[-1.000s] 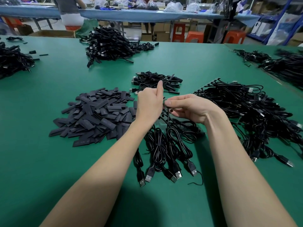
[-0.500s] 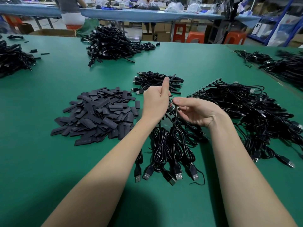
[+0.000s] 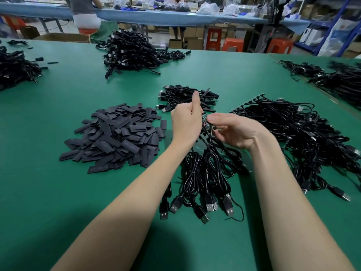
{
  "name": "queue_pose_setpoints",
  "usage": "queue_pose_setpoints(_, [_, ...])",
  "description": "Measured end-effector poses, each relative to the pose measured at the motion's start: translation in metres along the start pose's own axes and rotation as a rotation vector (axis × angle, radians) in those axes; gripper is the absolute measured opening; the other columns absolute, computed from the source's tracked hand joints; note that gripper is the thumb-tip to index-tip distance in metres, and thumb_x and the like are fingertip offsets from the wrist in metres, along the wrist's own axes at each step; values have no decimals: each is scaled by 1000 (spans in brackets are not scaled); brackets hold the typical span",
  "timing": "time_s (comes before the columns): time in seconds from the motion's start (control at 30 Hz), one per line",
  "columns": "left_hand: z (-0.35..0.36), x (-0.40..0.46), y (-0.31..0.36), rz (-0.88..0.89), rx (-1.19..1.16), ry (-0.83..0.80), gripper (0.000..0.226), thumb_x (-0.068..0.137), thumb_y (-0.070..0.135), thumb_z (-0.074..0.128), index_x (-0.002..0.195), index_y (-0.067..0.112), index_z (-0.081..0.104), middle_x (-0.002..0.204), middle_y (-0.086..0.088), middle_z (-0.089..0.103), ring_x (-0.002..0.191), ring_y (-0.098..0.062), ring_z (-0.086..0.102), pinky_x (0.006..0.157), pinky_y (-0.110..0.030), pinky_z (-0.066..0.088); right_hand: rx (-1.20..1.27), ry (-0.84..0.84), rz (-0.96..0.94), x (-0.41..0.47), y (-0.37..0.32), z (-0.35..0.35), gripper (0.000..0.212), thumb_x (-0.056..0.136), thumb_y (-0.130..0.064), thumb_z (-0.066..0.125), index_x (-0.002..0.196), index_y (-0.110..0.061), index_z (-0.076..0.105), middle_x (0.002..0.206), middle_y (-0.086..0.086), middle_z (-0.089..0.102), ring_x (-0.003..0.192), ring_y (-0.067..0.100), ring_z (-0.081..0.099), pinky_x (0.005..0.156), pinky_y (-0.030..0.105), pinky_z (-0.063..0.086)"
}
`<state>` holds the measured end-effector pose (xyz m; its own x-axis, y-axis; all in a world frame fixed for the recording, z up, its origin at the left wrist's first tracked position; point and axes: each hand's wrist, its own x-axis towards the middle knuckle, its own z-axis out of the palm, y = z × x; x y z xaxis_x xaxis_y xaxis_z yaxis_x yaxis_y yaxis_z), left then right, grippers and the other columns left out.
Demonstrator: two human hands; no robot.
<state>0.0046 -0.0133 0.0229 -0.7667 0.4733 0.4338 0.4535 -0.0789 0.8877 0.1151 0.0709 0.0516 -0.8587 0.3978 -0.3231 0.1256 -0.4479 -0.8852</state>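
Head view: left hand [image 3: 186, 124] fisted round the cables [image 3: 207, 169] above the table [image 3: 58, 192], thumb up; right hand [image 3: 236, 132] pinches the board [image 3: 205, 122] beside it. I judge a tug against those tangled loops could tear the board's wires loose.

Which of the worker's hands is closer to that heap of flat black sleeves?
Left. The left hand, gripping the cable bundle, is just right of the heap; the right hand, pinching a circuit board, lies farther off, beyond the left.
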Motion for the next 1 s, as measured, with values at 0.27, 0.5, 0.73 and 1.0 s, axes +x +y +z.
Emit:
queue_pose_setpoints(0.27, [3,1,-3,-21,95,44,70,107,41,39,49,1,40,45,-5,38,46,-19,35,61,-24,36,-456,165,-127,-12,-25,14,15,67,-6,85,76,-9,73,66,3,70,54,7,61,56,17,54])
queue_pose_setpoints(0.5, [-6,10,-5,-137,-28,76,69,107,44,36,45,19,51,40,9,51,47,-7,52,62,-21,42,-117,111,-146,-16,-20,11,20,65,-10,79,83,-11,70,67,-2,66,55,6,60,55,15,53])
queue_pose_setpoints(0.73, [-8,9,-14,-17,293,-169,60,106,50,36,60,26,65,57,11,63,66,-9,62,71,-19,29,-146,52,-115,-26,-32,13,22,71,-11,77,92,-10,71,71,-3,69,57,5,65,52,10,52])
queue_pose_setpoints(1.0, [-15,11,-23,-19,326,-297,62,106,49,32,67,14,66,41,11,49,45,-1,48,57,-9,34,-19,223,-364,-41,-49,-1,19,65,-16,82,82,-12,75,73,-4,73,60,8,64,57,13,55])
